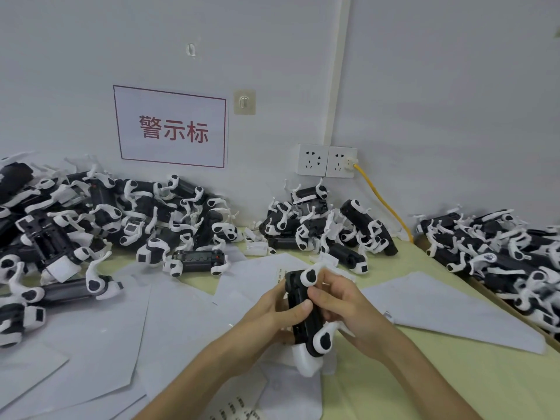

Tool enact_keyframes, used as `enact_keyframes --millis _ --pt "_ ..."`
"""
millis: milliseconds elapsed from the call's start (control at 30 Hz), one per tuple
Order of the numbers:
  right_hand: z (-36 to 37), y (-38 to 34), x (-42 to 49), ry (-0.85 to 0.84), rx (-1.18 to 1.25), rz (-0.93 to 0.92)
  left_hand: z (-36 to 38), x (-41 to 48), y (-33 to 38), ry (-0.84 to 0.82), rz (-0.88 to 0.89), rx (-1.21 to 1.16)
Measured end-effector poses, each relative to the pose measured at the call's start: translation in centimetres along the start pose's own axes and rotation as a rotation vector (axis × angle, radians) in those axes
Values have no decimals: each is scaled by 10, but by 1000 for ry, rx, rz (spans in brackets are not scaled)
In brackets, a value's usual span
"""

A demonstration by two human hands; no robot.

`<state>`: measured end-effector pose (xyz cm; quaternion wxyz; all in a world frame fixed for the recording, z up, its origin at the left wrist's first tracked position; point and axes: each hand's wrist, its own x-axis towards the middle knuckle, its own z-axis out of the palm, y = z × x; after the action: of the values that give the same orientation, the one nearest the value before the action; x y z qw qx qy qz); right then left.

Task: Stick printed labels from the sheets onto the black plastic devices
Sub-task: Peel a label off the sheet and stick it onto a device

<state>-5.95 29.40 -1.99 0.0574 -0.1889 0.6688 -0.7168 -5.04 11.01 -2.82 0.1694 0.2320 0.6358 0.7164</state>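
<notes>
Presently, left hand (268, 312) and right hand (344, 304) are gripping one black device (304, 331) between them, thumbs seemingly pressing it, sheets (181, 316) lying beneath.

Assembly workshop: heaped devices (100, 225), label sheets (91, 338), wall sign (171, 127).

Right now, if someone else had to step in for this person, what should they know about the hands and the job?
Left hand grips the black device, thumb across its body.
Right hand holds the same device, fingers curled round it.
Paper sheets lie on the table; a printed label sheet lies nearest you.
More devices: left pile, middle pile, right pile.
Done: cannot tell which carry labels. Left: finish this one, then continue.
</notes>
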Motion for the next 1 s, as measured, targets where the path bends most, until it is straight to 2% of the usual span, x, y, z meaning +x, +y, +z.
enact_keyframes --millis 567,733,867,1000 --pt "-4 -8 -2 -99 47 -46 -6 -1 3 -19 -16 -40" --pt "-7 -10 1 35 58 -115 -7 3 6 -68 9 -196" --pt "-13 -11 0 125 93 -125 -10 4 8 -36 -75 -335" --pt "-16 -12 -1 228 149 -131 -14 4 8 -42 -96 -366"
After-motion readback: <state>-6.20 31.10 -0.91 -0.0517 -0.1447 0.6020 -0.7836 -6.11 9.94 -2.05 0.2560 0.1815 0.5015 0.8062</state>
